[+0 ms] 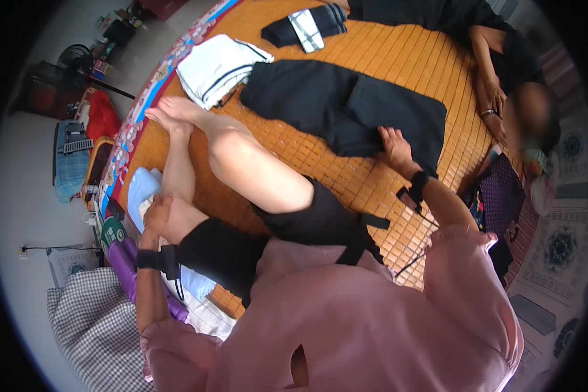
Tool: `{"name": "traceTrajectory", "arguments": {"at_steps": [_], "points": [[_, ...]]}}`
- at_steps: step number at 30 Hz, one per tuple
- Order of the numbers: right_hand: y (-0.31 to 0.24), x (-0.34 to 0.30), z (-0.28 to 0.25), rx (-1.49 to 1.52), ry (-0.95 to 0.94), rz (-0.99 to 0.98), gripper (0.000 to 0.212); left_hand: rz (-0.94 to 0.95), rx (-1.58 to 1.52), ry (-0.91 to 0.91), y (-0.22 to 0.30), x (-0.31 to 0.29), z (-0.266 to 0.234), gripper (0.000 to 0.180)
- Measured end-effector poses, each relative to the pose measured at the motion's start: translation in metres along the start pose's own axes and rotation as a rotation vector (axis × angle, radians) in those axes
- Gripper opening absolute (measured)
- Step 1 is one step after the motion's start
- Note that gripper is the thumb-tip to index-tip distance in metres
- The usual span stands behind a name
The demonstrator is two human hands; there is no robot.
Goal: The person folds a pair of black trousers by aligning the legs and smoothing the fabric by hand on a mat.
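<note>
A pair of black trousers point(307, 98), laid out folded, lies on the bamboo mat in front of me. My right hand point(396, 149) rests on the near edge of the trousers, fingers spread and nothing in its grasp. Lower left, my left hand point(157, 212) lies against my bent leg, beside a light blue cloth point(144, 187); its fingers look loosely extended. Beyond my feet, white folded clothing point(217, 68) with dark trim touches the trousers' left end. Farther back, a phone point(306, 31) lies on a folded black garment with striped trim point(276, 30).
Another person point(490, 85) in black leans on the mat at far right. Patterned dark cloth point(500, 189) lies near them. A purple roll-shaped thing point(124, 268) and a checked cloth point(98, 313) are at left. The mat point(385, 42) has a floral border point(134, 117); a fan point(75, 57) stands beyond.
</note>
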State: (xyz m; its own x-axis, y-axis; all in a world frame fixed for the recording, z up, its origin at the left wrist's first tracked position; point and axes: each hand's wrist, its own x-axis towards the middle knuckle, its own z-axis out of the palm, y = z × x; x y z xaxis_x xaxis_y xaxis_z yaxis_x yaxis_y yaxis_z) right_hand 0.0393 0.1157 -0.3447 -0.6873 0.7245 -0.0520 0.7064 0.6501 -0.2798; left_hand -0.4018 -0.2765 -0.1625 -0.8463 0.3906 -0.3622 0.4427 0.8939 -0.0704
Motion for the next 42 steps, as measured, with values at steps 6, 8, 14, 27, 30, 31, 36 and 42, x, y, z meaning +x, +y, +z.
{"name": "traceTrajectory", "arguments": {"at_steps": [6, 8, 14, 27, 30, 31, 36, 42], "points": [[-0.003, 0.051, 0.008, -0.060, -0.055, 0.009, 0.061, 0.041, -0.454, 0.050, -0.024, 0.052, 0.053, 0.057], [-0.001, 0.077, 0.012, -0.044, 0.020, -0.085, 0.051, 0.017, -0.298, 0.041, -0.009, 0.079, 0.049, 0.053], [0.014, 0.105, 0.017, -0.010, 0.147, -0.271, 0.040, 0.520, -0.428, 0.288, 0.154, 0.140, -0.005, 0.032], [0.016, 0.015, 0.002, 0.230, -0.477, -0.297, 0.020, 0.867, -0.505, -0.156, 0.227, 0.151, 0.013, 0.028], [-0.021, 0.009, 0.004, 0.530, -0.674, 0.022, 0.026, 0.801, -0.763, -0.187, 0.194, 0.116, 0.011, 0.026], [-0.021, 0.015, 0.012, 0.672, -0.584, -0.003, 0.027, 0.817, -0.880, -0.163, 0.179, 0.109, 0.017, 0.026], [-0.105, 0.039, 0.013, 0.863, -0.591, -0.011, 0.024, 0.647, -1.085, -0.006, 0.046, 0.039, -0.009, 0.020], [-0.208, 0.044, 0.015, 0.719, -0.700, -0.394, 0.024, -0.021, -1.345, 0.355, -0.145, -0.082, -0.015, 0.012]]}}
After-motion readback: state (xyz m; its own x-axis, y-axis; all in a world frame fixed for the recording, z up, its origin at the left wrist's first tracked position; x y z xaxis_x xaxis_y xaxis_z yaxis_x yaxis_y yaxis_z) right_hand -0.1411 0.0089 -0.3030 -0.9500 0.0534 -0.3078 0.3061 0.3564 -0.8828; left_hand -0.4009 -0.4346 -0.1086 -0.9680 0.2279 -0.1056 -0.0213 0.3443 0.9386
